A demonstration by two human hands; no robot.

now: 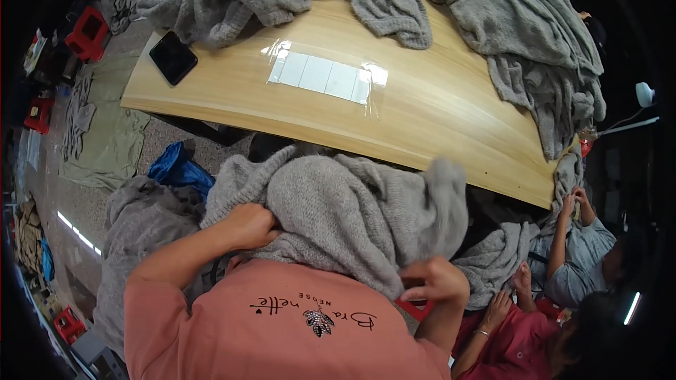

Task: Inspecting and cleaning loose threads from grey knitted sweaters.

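A grey knitted sweater (331,200) lies bunched across my lap, below the table's front edge. At its left side, my left hand (252,227) is closed on the knit, with the fingertips tucked out of sight. My right hand (431,280) is beside the sweater's lower right edge, thumb and fingers apart and somewhat blurred. Just above that hand, an end of the sweater (447,204) stands up and is smeared by motion.
On the wooden table (451,105) are a black phone (173,58), taped white cards (320,76) and piles of grey knitwear (521,21). A blue cloth (181,169) and dark grey heap (141,239) are on my left. Two people work at right, one in a red top (510,338).
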